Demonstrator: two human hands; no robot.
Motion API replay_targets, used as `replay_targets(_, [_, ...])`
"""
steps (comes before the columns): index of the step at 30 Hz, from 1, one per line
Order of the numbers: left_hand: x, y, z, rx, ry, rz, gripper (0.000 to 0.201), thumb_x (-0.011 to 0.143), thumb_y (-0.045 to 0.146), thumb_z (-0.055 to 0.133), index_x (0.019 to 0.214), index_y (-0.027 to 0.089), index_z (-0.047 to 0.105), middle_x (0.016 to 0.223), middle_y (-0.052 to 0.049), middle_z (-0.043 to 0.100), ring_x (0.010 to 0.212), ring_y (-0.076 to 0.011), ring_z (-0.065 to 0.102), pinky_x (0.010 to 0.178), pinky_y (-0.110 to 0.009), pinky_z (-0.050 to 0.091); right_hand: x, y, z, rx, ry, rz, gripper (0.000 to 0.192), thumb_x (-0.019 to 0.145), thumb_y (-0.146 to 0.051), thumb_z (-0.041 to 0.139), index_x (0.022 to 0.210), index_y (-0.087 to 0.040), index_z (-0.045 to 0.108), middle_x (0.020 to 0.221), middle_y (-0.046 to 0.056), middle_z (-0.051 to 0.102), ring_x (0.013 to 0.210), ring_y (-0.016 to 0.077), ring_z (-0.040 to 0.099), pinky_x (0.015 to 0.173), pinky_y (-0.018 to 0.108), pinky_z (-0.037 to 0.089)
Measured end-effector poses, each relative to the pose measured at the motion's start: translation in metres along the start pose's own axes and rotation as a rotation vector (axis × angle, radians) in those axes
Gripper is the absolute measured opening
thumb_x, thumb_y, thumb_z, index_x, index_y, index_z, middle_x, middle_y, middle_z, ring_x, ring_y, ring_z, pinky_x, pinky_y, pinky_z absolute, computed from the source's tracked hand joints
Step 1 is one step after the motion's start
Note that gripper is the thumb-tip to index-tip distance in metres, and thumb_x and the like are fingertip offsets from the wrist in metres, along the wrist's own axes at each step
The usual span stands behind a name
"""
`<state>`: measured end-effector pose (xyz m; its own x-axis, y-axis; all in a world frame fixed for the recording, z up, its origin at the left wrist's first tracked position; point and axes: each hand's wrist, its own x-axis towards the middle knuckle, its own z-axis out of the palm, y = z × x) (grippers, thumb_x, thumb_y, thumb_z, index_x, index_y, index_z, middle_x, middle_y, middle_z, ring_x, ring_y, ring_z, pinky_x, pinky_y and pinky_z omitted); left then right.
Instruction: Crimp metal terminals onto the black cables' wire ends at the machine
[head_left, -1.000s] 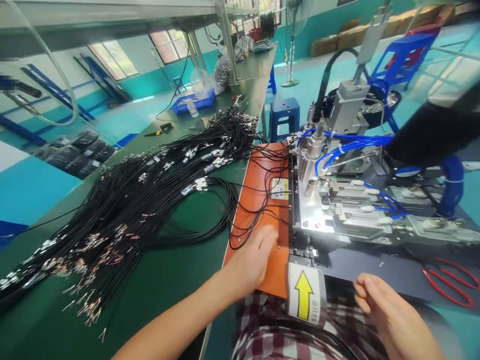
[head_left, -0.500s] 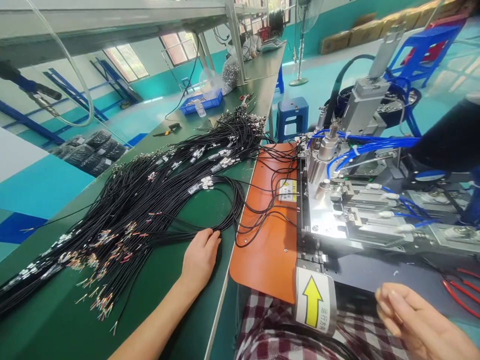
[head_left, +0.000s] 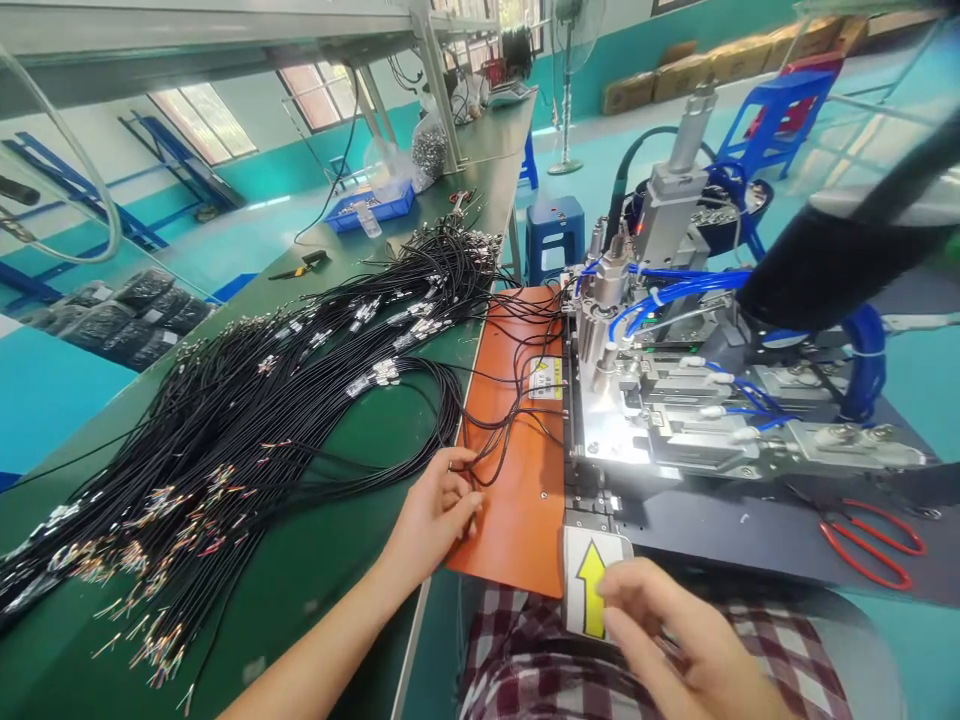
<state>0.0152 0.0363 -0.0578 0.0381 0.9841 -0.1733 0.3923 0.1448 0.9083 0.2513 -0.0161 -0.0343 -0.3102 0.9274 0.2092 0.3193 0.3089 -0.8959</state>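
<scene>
The left hand [head_left: 439,505] is hovering at the bench's [head_left: 315,540] right edge, beside black cables [head_left: 513,422] that are looping from the bench across an orange plate [head_left: 517,540]; I cannot tell whether its fingers are gripping one. The right hand [head_left: 671,625] is hovering over the arrow label [head_left: 592,560], its fingers standing moderately apart, holding nothing visible. Lifting one cable at a time would probably keep the loops from snagging.
</scene>
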Motion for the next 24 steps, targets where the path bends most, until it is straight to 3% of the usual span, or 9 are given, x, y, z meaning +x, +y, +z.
replay_targets(4, [0.006, 0.03, 0.019, -0.221, -0.079, -0.047, 0.029, 0.082, 0.035, 0.057, 0.101, 0.017, 0.046, 0.067, 0.001, 0.058, 0.054, -0.0133, 0.061, 0.05, -0.022, 0.044, 0.017, -0.007, 0.017, -0.364, -0.05, -0.371, 0.038, 0.087, -0.004, 0.035, 0.108, -0.023, 0.059, 0.071, 0.002, 0.065, 0.05, 0.0145, 0.052, 0.048, 0.025, 0.038])
replay_targets(7, [0.008, 0.049, 0.026, -0.407, -0.068, -0.116, 0.039, 0.075, 0.034, 0.067, 0.104, 0.016, 0.049, 0.067, 0.001, 0.059, 0.059, -0.0145, 0.064, 0.054, -0.022, 0.047, 0.021, -0.004, 0.036, -0.526, -0.07, -0.492, 0.03, 0.088, -0.009, 0.039, 0.103, -0.021, 0.062, 0.063, 0.002, 0.062, 0.047, 0.0145, 0.047, 0.047, 0.027, 0.033])
replay_targets(9, [0.011, 0.056, 0.027, -0.39, -0.056, -0.159, 0.043, 0.068, 0.035, 0.073, 0.1, 0.015, 0.053, 0.06, 0.003, 0.059, 0.054, -0.0146, 0.064, 0.051, -0.021, 0.047, 0.018, 0.004, 0.049, -0.544, -0.102, -0.46, 0.021, 0.092, -0.021, 0.044, 0.083, -0.02, 0.064, 0.062, 0.002, 0.06, 0.051, 0.0154, 0.048, 0.051, 0.028, 0.032])
replay_targets(11, [0.015, 0.061, 0.025, -0.282, -0.051, -0.169, 0.039, 0.063, 0.038, 0.076, 0.089, 0.014, 0.058, 0.051, 0.004, 0.056, 0.045, -0.0134, 0.06, 0.044, -0.02, 0.045, 0.013, 0.014, 0.055, -0.536, -0.111, -0.392, 0.029, 0.093, -0.036, 0.046, 0.072, -0.02, 0.06, 0.064, 0.002, 0.057, 0.054, 0.0155, 0.047, 0.052, 0.029, 0.029])
replay_targets(13, [0.019, 0.064, 0.019, -0.211, -0.042, -0.163, 0.034, 0.061, 0.04, 0.077, 0.074, 0.014, 0.059, 0.043, 0.005, 0.052, 0.036, -0.011, 0.053, 0.037, -0.019, 0.04, 0.008, 0.023, 0.051, -0.51, -0.111, -0.305, 0.029, 0.091, -0.043, 0.048, 0.078, -0.02, 0.061, 0.072, 0.003, 0.057, 0.056, 0.0152, 0.045, 0.055, 0.029, 0.029])
replay_targets(16, [0.025, 0.07, 0.009, -0.15, -0.012, -0.142, 0.03, 0.06, 0.039, 0.076, 0.062, 0.014, 0.059, 0.036, 0.007, 0.046, 0.029, -0.0065, 0.042, 0.031, -0.016, 0.029, 0.005, 0.028, 0.031, -0.406, -0.061, -0.193, 0.019, 0.092, -0.034, 0.05, 0.096, -0.021, 0.063, 0.081, 0.004, 0.056, 0.063, 0.0154, 0.047, 0.058, 0.029, 0.031])
replay_targets(20, [0.03, 0.075, -0.005, -0.037, 0.047, -0.09, 0.026, 0.064, 0.038, 0.072, 0.064, 0.014, 0.065, 0.034, 0.008, 0.041, 0.028, -0.0046, 0.031, 0.031, -0.017, 0.022, -0.001, 0.034, 0.009, -0.173, -0.011, -0.177, 0.018, 0.092, -0.023, 0.047, 0.098, -0.021, 0.064, 0.082, 0.003, 0.052, 0.066, 0.0152, 0.049, 0.061, 0.029, 0.037])
replay_targets(24, [0.039, 0.065, -0.018, 0.32, 0.204, 0.104, 0.027, 0.073, 0.041, 0.065, 0.075, 0.014, 0.071, 0.044, 0.005, 0.049, 0.04, -0.008, 0.038, 0.04, -0.02, 0.029, -0.019, 0.056, 0.005, 0.102, 0.083, -0.055, 0.025, 0.094, -0.025, 0.041, 0.101, -0.024, 0.065, 0.088, 0.006, 0.052, 0.069, 0.0166, 0.052, 0.062, 0.03, 0.043])
